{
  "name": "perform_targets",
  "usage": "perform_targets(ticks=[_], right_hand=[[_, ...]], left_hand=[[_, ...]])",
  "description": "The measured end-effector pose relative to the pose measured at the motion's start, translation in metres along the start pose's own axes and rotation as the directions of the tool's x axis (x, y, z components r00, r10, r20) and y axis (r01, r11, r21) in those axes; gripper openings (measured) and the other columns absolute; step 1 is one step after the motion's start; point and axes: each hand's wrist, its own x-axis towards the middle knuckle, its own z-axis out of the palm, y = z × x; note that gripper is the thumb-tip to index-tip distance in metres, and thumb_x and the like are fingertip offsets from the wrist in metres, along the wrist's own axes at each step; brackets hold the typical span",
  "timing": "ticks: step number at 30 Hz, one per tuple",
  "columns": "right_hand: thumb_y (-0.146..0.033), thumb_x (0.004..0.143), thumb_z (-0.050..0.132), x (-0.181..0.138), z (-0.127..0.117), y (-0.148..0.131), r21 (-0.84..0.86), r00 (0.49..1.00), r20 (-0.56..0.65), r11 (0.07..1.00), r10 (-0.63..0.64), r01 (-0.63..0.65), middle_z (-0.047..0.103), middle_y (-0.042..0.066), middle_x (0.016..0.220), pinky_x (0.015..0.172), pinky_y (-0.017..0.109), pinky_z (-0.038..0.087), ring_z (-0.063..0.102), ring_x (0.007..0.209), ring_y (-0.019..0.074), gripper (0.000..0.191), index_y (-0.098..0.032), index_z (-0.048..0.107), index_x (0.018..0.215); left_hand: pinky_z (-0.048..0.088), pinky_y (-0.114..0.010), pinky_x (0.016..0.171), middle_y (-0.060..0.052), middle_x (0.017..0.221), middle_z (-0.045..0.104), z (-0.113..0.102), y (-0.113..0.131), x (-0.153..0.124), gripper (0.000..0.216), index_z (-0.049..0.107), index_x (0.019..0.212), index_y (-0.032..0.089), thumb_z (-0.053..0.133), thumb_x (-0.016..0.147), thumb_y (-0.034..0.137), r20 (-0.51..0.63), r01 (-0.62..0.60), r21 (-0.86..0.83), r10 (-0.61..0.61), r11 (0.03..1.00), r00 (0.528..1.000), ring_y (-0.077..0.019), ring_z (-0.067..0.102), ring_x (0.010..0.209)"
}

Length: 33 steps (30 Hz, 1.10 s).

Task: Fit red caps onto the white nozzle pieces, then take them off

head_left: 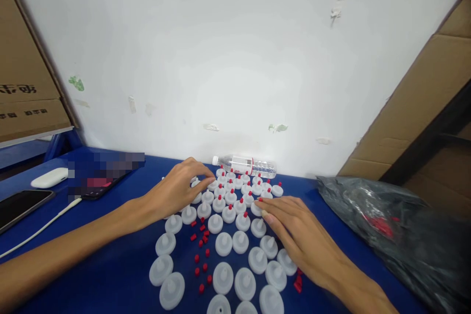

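Several white nozzle caps (223, 244) stand in rows on the blue table (121, 274). The far rows carry red tips (220, 197); the near ones are bare. Loose red tips (201, 241) lie scattered between the caps. My left hand (180, 190) curls over the far-left caps, its fingertips pressed together at a cap; what they pinch is hidden. My right hand (294, 235) lies low over the right-side caps, fingers together and stretched toward a cap at the fingertips, with a small red tip at the index finger.
A clear water bottle (246, 165) lies against the white wall. A black plastic bag (397, 235) with red pieces sits at right. At left are a phone (18, 207), a white case (48, 177), and a white cable (40, 228). Cardboard boxes stand on both sides.
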Motion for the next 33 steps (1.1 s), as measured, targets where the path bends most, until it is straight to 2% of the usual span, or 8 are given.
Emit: perform_targets(ticks=[5, 9, 14, 20, 23, 25, 29, 33], right_hand=[[-0.023, 0.102, 0.06, 0.003, -0.004, -0.011, 0.107, 0.955, -0.297, 0.993, -0.016, 0.05, 0.078, 0.003, 0.109, 0.088, 0.035, 0.057, 0.072, 0.1, 0.02, 0.017, -0.026, 0.071, 0.116], [-0.019, 0.097, 0.067, 0.004, 0.0, -0.036, 0.248, 0.936, -0.353, 0.963, -0.01, 0.104, 0.078, -0.001, 0.106, 0.084, 0.026, 0.059, 0.074, 0.093, 0.0165, 0.022, -0.028, 0.069, 0.117], [-0.015, 0.099, 0.064, 0.006, 0.001, -0.053, 0.219, 0.901, -0.425, 0.956, -0.087, 0.196, 0.077, 0.0, 0.101, 0.081, 0.022, 0.059, 0.074, 0.088, 0.0137, 0.017, -0.025, 0.069, 0.112], [-0.008, 0.104, 0.046, 0.037, -0.013, -0.049, -0.228, 0.885, -0.272, 0.919, -0.377, 0.321, 0.074, 0.007, 0.089, 0.07, 0.031, 0.055, 0.07, 0.078, 0.0177, 0.022, -0.013, 0.066, 0.109], [-0.009, 0.104, 0.04, 0.051, -0.012, -0.046, -0.378, 0.893, -0.136, 0.856, -0.429, 0.353, 0.068, 0.003, 0.08, 0.063, 0.032, 0.049, 0.063, 0.069, 0.0169, 0.027, -0.017, 0.066, 0.099], [-0.007, 0.103, 0.037, 0.053, -0.009, -0.047, -0.399, 0.883, -0.115, 0.835, -0.456, 0.379, 0.067, 0.002, 0.078, 0.065, 0.033, 0.046, 0.059, 0.066, 0.0158, 0.032, -0.019, 0.066, 0.097], [-0.002, 0.101, 0.037, 0.047, -0.007, -0.053, -0.334, 0.855, -0.208, 0.856, -0.475, 0.395, 0.07, 0.0, 0.079, 0.075, 0.035, 0.043, 0.058, 0.065, 0.0143, 0.034, -0.02, 0.065, 0.101], [-0.003, 0.102, 0.041, 0.039, -0.02, -0.034, -0.324, 0.845, -0.295, 0.878, -0.446, 0.351, 0.075, 0.0, 0.085, 0.085, 0.035, 0.043, 0.064, 0.069, 0.0125, 0.029, -0.019, 0.066, 0.102]], left_hand=[[0.052, -0.038, 0.09, -0.006, 0.106, 0.075, 0.003, 0.033, -0.016, 0.027, 0.074, 0.111, 0.022, 0.058, 0.101, 0.042, -0.049, -0.117, -0.055, 0.114, 0.992, 0.992, -0.0248, 0.064, 0.104], [0.052, -0.038, 0.099, -0.005, 0.123, 0.071, 0.018, 0.059, -0.037, 0.048, 0.061, 0.137, 0.026, 0.071, 0.094, 0.045, 0.061, -0.128, -0.202, 0.143, 0.971, 0.988, -0.0242, 0.063, 0.113], [0.054, -0.036, 0.09, -0.003, 0.107, 0.073, 0.016, 0.072, -0.042, 0.029, 0.068, 0.12, 0.028, 0.072, 0.093, 0.039, 0.07, -0.144, -0.276, 0.17, 0.95, 0.983, -0.0223, 0.066, 0.099], [0.051, -0.038, 0.082, -0.005, 0.095, 0.07, -0.003, 0.067, -0.03, 0.019, 0.067, 0.107, 0.023, 0.065, 0.09, 0.03, 0.031, -0.153, -0.109, 0.157, 0.982, 0.987, -0.023, 0.063, 0.088], [0.047, -0.034, 0.068, -0.002, 0.078, 0.067, -0.008, 0.066, -0.028, 0.01, 0.066, 0.086, 0.022, 0.065, 0.084, 0.032, 0.06, -0.145, 0.004, 0.145, 0.989, 0.988, -0.0194, 0.059, 0.07], [0.042, -0.031, 0.06, 0.0, 0.066, 0.062, -0.011, 0.068, -0.029, 0.019, 0.06, 0.071, 0.021, 0.066, 0.082, 0.037, 0.132, -0.114, 0.015, 0.111, 0.993, 0.985, -0.0164, 0.054, 0.059], [0.034, -0.026, 0.05, 0.002, 0.057, 0.053, -0.017, 0.071, -0.026, 0.03, 0.054, 0.064, 0.021, 0.062, 0.084, 0.041, 0.349, 0.069, -0.302, 0.042, 0.951, 0.936, -0.013, 0.045, 0.053], [0.025, -0.029, 0.046, 0.001, 0.047, 0.042, -0.025, 0.061, -0.018, 0.058, 0.049, 0.05, 0.02, 0.041, 0.094, 0.058, 0.563, 0.306, -0.68, 0.208, 0.666, 0.8, -0.0115, 0.032, 0.044]])
